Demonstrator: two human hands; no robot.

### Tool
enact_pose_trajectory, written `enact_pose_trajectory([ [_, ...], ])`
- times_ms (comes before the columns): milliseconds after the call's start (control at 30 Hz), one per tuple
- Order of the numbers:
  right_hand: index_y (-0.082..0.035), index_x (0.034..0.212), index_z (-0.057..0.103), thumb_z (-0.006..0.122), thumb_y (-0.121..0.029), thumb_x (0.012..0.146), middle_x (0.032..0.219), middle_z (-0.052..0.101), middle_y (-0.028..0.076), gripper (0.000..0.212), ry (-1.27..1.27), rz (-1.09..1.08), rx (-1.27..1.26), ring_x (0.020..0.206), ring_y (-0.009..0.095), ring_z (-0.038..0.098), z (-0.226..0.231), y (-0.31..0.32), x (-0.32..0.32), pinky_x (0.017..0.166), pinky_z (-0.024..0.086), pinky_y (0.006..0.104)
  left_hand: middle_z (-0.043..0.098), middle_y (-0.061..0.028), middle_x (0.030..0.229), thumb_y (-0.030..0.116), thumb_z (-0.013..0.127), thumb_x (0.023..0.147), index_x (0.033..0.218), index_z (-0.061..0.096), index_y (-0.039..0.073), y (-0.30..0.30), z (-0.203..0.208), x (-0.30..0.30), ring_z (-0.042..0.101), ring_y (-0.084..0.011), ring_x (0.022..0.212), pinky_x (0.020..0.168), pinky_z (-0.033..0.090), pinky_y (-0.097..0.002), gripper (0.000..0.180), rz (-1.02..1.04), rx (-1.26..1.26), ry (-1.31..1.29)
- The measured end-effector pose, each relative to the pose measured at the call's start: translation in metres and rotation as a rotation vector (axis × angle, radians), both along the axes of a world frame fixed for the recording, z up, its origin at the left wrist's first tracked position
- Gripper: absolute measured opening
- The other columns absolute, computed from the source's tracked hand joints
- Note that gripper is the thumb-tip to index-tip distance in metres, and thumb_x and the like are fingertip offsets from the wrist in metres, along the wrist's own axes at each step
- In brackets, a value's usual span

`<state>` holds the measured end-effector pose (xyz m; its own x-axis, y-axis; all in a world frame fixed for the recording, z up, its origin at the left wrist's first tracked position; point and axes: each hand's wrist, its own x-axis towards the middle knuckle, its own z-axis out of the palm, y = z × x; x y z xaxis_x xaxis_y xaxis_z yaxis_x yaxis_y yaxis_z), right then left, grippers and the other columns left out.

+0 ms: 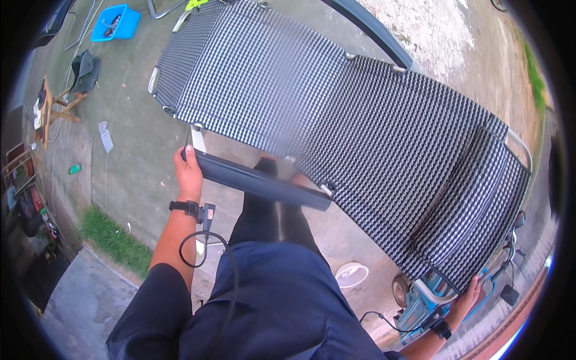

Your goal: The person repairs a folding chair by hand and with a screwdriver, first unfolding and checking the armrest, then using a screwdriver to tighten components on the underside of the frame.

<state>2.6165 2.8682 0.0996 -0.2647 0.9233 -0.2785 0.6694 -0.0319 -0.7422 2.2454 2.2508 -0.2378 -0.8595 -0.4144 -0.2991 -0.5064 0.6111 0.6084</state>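
Across the view stretches a folding lounger (372,120) covered in black-and-white checked woven fabric, with a pale metal tube frame. A padded headrest (462,198) of the same fabric sits at its right end. My left hand (190,173) is closed on the left end of a long dark grey armrest (258,180) along the near side, thumb on top. At the right end's near corner, my right hand (469,296) grips the lounger's edge, its fingers partly hidden beneath. A second dark armrest (375,30) curves along the far side. The lounger's underside is hidden.
A blue basin (117,23) with things in it stands at the far left, near a wooden folding stool (63,109). A blue wheeled machine (420,306) is partly under the lounger's right end. A white bowl (352,275) lies near my legs.
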Motion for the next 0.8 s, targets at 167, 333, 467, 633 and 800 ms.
enact_pose_trajectory([
  [167, 0.001, 0.109, 0.056, 0.057, -0.033, 0.096, 0.096, 0.063, 0.006, 0.036, -0.043, 0.013, -0.059, 0.084, 0.012, 0.06, 0.0, 0.005, 0.002, 0.076, 0.047, 0.0262, 0.055, -0.0142, 0.118, 0.043, 0.047, 0.099, 0.128, 0.046, -0.001, -0.006, 0.001, -0.001, 0.05, -0.0203, 0.109, 0.098, 0.038, -0.0319, 0.053, 0.056, 0.191, -0.089],
  [333, 0.004, 0.115, 0.055, 0.054, -0.038, 0.097, 0.108, 0.063, 0.009, 0.046, 0.094, -0.054, -0.037, 0.094, 0.013, 0.059, -0.012, 0.01, 0.019, 0.084, 0.045, 0.028, 0.048, -0.0156, 0.13, 0.051, 0.052, 0.094, 0.146, 0.021, 0.007, 0.01, 0.039, 0.0, 0.058, -0.0244, 0.102, 0.078, 0.052, -0.0392, 0.074, 0.232, 0.39, -0.242],
  [467, 0.002, 0.118, 0.057, 0.051, -0.028, 0.098, 0.109, 0.063, 0.008, 0.037, -0.203, 0.273, 0.359, 0.094, 0.015, 0.059, -0.036, 0.012, 0.062, 0.081, 0.045, 0.0301, 0.047, -0.018, 0.132, 0.049, 0.052, 0.094, 0.146, 0.022, 0.007, 0.02, 0.061, 0.027, 0.061, -0.0257, 0.097, 0.073, 0.053, -0.0364, 0.073, 0.243, 0.421, -0.219],
  [633, -0.001, 0.109, 0.062, 0.048, -0.027, 0.096, 0.076, 0.058, 0.003, 0.032, 0.183, -0.082, -0.118, 0.049, 0.007, 0.044, -0.074, -0.021, 0.094, 0.045, 0.035, 0.0205, 0.049, -0.0179, 0.127, 0.045, 0.051, 0.096, 0.146, 0.02, 0.007, 0.014, 0.048, 0.087, 0.065, -0.0241, 0.087, 0.065, 0.052, -0.0333, 0.07, 0.164, 0.467, -0.332],
  [800, -0.005, 0.098, 0.064, 0.042, -0.048, 0.097, 0.062, 0.053, -0.001, 0.049, -0.029, -0.2, -0.231, 0.04, 0.005, 0.037, -0.124, -0.067, 0.164, 0.037, 0.024, 0.0209, 0.057, -0.015, 0.118, 0.046, 0.052, 0.095, 0.138, 0.035, 0.006, 0.036, 0.045, 0.144, 0.065, -0.0224, 0.086, 0.067, 0.052, -0.032, 0.061, -0.047, 0.548, -0.5],
])
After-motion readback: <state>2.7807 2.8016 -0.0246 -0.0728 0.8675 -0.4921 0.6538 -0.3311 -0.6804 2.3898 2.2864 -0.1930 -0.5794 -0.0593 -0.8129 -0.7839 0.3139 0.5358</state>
